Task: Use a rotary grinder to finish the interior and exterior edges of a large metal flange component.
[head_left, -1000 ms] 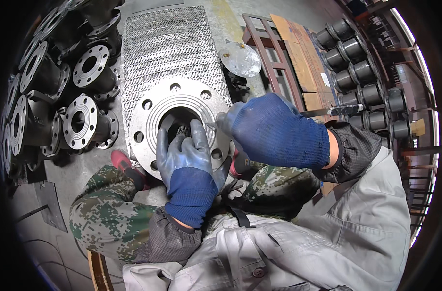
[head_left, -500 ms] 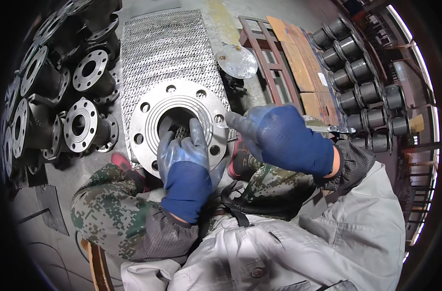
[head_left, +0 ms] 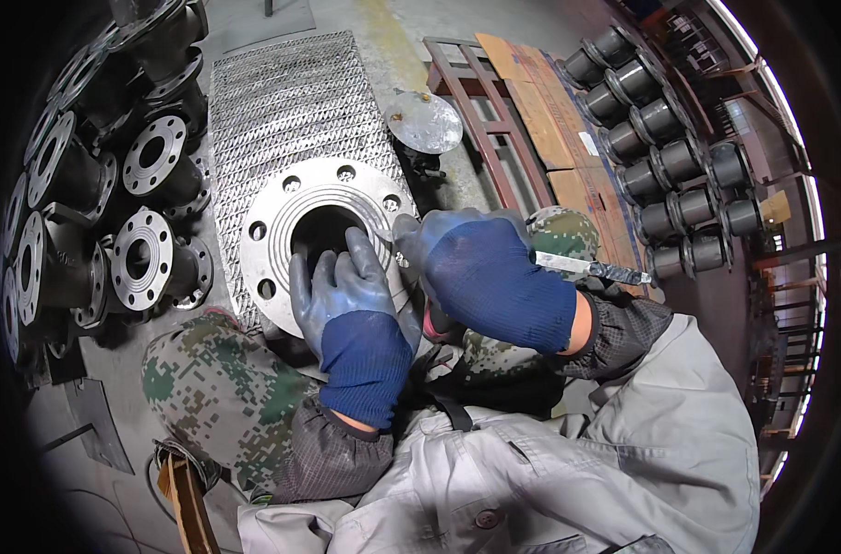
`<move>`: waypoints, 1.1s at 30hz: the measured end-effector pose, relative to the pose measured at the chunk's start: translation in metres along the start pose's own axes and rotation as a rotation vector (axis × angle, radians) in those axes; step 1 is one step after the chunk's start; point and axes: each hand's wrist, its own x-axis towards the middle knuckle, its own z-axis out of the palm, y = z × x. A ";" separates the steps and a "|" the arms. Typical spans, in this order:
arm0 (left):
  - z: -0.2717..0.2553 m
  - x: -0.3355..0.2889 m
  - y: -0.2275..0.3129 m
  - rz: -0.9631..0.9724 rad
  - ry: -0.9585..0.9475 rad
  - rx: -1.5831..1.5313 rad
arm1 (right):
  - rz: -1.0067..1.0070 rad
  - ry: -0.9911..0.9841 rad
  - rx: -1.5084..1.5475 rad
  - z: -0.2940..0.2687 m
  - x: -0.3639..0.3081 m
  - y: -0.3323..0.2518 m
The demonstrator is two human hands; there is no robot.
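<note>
A pale metal flange (head_left: 259,194), ringed with bolt holes around a wide bore, faces up on a pipe fitting in front of me. My left hand (head_left: 346,295), in a blue-grey coated glove, grips its near side, fingers over the bore's edge and thumb by the outer rim. In my right hand (head_left: 480,263), gloved alike, is a long flat metal file (head_left: 591,268). Its rear end sticks out to the right past the wrist, while its front end lies at the flange's right side near a bolt hole. The fingers partly hide it.
Beneath the flange lies a metal mesh-patterned mat (head_left: 291,102). Flanged pipe fittings (head_left: 143,258) crowd the left; more dark fittings (head_left: 656,171) stand in rows at right. Beyond my right hand are a round metal plate (head_left: 425,122), a red-brown frame (head_left: 485,120) and cardboard (head_left: 531,102).
The whole view has shifted and tilted slightly. The flange's bolt holes have turned a little counterclockwise. The file's rear end now points more downward to the right.
</note>
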 end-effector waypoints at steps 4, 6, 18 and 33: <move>0.003 0.004 0.000 -0.001 -0.009 0.025 | 0.044 -0.170 -0.032 -0.013 0.012 -0.014; 0.021 0.004 -0.004 -0.018 0.068 0.157 | 0.088 -0.298 -0.037 -0.017 0.017 -0.022; 0.023 0.005 -0.004 0.011 0.158 0.020 | 0.049 -0.169 -0.119 -0.013 0.023 -0.032; -0.005 0.007 0.003 -0.043 -0.175 -0.022 | -0.131 0.128 -0.086 0.012 0.029 0.012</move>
